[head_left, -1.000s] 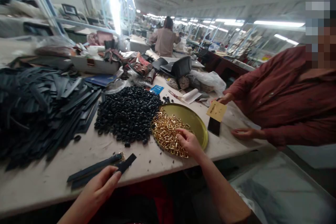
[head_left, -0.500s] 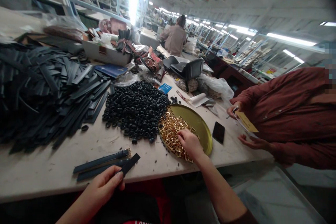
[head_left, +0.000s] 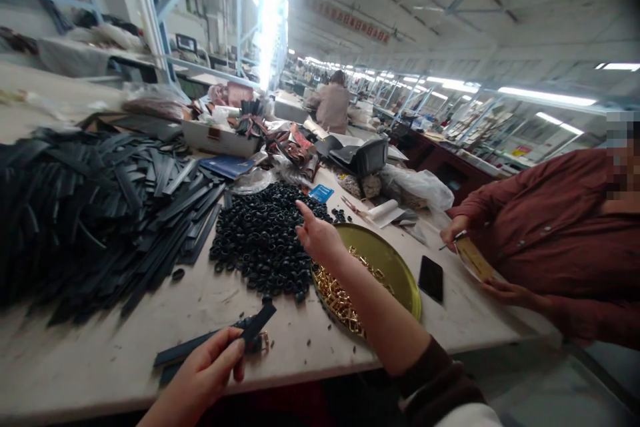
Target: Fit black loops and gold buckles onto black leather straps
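Observation:
My left hand (head_left: 217,360) pinches a short black strap (head_left: 260,321) between thumb and fingers above the table's near edge. Below it lie black belt strips (head_left: 183,351), partly covered by the hand; a gold buckle (head_left: 265,341) shows at one end. My right hand (head_left: 320,237) is over the heap of small black loops (head_left: 260,237), index finger stretched out and the others partly bent. I see nothing in it. Its forearm crosses the round gold-coloured tray (head_left: 397,257), hiding part of the gold buckles (head_left: 335,293) inside.
A big pile of black strips (head_left: 90,220) covers the left of the table. A phone (head_left: 431,279) lies right of the tray. Across the right corner, a person in a red-brown shirt (head_left: 550,227) holds a yellow paper (head_left: 473,259). Behind are a blue card (head_left: 321,193) and leather scraps.
My right hand has left the gold buckles in the tray and moved left and away over the black loops, index finger extended. The left hand keeps the strap. The camera view has shifted.

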Motion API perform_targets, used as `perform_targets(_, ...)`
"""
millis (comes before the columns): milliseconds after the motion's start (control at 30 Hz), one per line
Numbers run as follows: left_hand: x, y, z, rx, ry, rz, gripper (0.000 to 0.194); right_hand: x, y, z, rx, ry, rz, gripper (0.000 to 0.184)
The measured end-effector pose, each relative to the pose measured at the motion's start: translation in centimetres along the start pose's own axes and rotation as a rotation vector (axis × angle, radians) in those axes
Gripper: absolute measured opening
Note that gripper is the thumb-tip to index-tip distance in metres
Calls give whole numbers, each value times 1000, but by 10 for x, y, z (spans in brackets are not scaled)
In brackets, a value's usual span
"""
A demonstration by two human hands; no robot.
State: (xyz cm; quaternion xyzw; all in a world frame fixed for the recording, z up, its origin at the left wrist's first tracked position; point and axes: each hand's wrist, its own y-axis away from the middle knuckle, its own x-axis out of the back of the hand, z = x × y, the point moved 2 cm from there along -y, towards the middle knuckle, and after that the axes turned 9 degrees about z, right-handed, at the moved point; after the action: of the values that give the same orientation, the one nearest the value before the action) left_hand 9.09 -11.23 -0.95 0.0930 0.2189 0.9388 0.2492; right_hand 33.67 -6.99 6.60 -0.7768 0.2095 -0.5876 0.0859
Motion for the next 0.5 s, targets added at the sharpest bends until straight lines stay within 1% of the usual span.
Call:
perform_targets(67, 2, 3, 0, 12, 41, 4, 47, -8, 9, -7, 72, -112, -71, 49)
perform_targets(100, 4, 5, -3, 24, 55, 3, 48, -13, 20, -4, 87, -155, -98, 42)
perform_targets(133, 6, 7, -6, 42, 62, -1, 48, -16, 33, 5, 74, -177, -105, 34)
perform_targets(167, 8, 8, -9, 63, 66, -5, 47, -17, 47, 17, 23, -175, -83, 28)
perform_targets(233, 11, 12, -13, 100, 64, -17, 45, -13, 74, 48, -115, -124, -4, 22)
perform_targets(267, 10, 14, -14, 109, 64, -23, 44, -8, 85, 62, -163, -93, 13, 21)
perform_targets(367, 0, 17, -11, 102, 63, -47, 39, 5, 112, 94, -231, -21, 6, 19)
perform_targets(433, -10, 18, -8, 90, 48, -73, 38, 11, 123, 104, -247, 18, -8, 17)
perform_targets(500, -18, 19, -8, 77, 26, -93, 36, 12, 129, 107, -254, 57, -13, 17)
